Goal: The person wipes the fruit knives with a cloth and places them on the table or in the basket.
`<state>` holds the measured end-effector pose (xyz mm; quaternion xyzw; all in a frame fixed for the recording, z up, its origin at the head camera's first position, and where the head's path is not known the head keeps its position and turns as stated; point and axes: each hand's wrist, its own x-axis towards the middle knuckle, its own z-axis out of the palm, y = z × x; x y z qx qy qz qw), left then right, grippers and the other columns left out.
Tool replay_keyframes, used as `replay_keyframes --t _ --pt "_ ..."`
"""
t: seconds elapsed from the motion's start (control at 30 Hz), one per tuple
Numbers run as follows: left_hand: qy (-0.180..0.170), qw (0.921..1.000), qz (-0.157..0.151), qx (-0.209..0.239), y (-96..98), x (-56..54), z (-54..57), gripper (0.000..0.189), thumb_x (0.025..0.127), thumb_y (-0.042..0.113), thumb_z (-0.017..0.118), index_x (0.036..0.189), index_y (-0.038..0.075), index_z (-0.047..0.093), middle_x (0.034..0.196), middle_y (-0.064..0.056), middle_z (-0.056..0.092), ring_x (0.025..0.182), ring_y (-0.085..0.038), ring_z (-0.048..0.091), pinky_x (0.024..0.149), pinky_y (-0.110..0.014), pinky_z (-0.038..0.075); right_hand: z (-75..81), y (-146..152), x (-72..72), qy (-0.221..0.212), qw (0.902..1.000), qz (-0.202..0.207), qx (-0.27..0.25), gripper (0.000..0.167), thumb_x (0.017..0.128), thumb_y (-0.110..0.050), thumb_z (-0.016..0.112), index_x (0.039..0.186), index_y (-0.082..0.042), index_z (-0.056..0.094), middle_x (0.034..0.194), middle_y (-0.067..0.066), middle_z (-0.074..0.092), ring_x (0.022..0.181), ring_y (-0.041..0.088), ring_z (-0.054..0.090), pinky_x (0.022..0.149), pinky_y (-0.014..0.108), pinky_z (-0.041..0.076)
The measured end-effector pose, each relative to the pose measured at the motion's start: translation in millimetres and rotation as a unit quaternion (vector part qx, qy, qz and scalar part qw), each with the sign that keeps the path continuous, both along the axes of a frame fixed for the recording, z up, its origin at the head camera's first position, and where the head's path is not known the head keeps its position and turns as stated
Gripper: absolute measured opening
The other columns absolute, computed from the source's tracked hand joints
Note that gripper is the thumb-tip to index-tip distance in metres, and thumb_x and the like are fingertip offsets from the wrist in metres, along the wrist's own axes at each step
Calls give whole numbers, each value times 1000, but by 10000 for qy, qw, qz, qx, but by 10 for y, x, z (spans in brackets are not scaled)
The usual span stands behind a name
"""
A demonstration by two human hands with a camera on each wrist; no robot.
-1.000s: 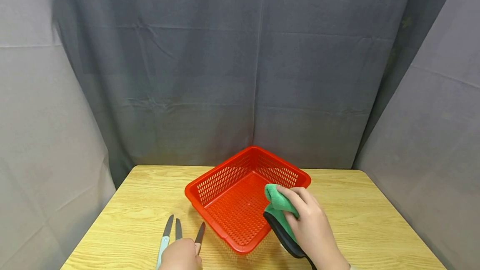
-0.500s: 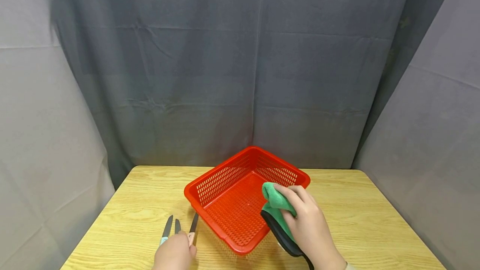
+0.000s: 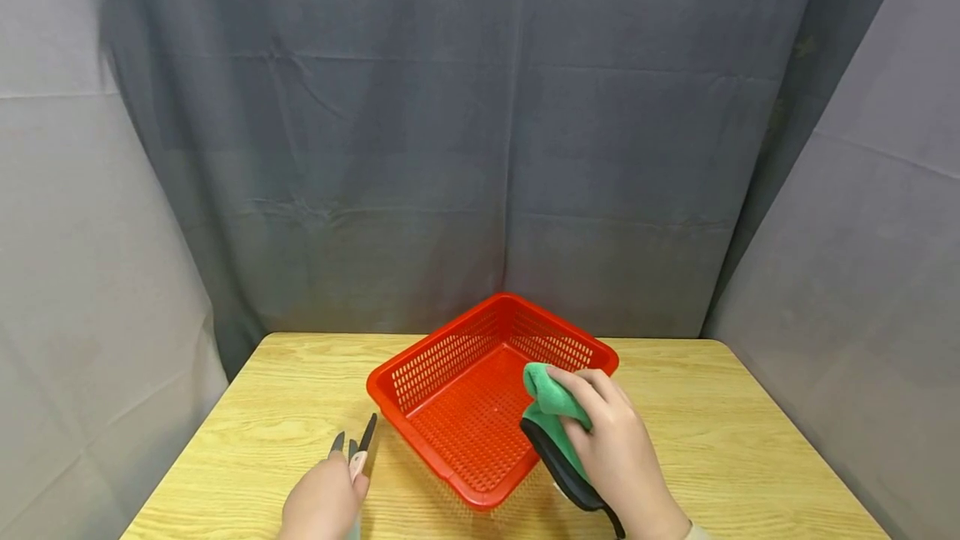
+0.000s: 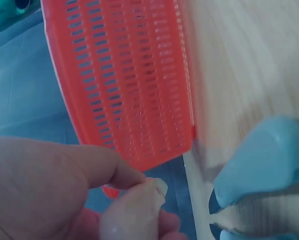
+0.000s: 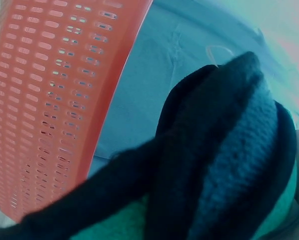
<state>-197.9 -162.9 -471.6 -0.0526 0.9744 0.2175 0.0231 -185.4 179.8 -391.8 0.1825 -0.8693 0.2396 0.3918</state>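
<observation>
- And at the near left of the tabletop (image 3: 300, 390), a knife with a pale pink handle (image 3: 358, 463) is gripped by the left hand (image 3: 322, 498), fingers curled and thumb laid along the handle; its dark blade is pointed forward and slightly right, the tip brought close to the basket's left corner;
- two more knives are seen beyond that same hand, the left blade (image 3: 338, 442) and the middle blade (image 3: 352, 448) partly covered by it; in the left wrist view they are matched by two light-blue handles, the larger handle (image 4: 264, 160) set above the smaller, cut-off one (image 4: 257, 236);
- over on the right, a green cloth (image 3: 555, 394) is pinched by the right hand (image 3: 618, 444), fingers bent over its folded top; its black edging (image 3: 558, 465) is hung down towards the tabletop, and the basket's right near side is partly hidden by it; whether the rim is touched cannot be told;
- between the two hands the red basket (image 3: 480, 415) is stood on the tabletop, turned cornerwise, its slotted walls shown;
- behind it all, a dark grey curtain (image 3: 375, 148) is hung, flanked by a paler left drape (image 3: 97, 232) and right drape (image 3: 862, 273).
</observation>
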Motion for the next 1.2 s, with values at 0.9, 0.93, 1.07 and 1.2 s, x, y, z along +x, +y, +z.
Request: replay_keyframes --t 0.9,0.93,1.07,1.2 --pt "1639 9812 157 1006 147 148 600 24 104 21 49 115 -1 47 57 1 45 46 -14 42 42 -29 34 -1 2 -56 47 9999 -62 -75 67 70 9 87 126 -25 72 105 -1 65 87 15 61 75 40 58" --pt "1688 9804 94 1011 179 156 615 22 104 20 50 115 1 47 58 1 44 46 -13 42 42 -28 34 0 4 -57 46 9999 -61 -64 67 70 9 87 126 -25 72 105 -1 65 87 14 61 75 40 58" --pt "2154 9710 -268 1002 306 193 636 19 101 14 54 115 3 48 59 3 43 46 -11 39 43 -27 33 4 10 -60 79 9999 -66 -37 68 69 10 87 126 -25 72 104 -1 64 86 15 60 74 40 57" --pt "2832 9526 -612 922 430 212 600 19 97 10 61 112 7 50 59 7 42 48 -7 36 46 -25 32 11 16 -63 72 9999 -81 -35 69 69 10 87 126 -26 72 104 -1 65 86 15 61 75 40 56"
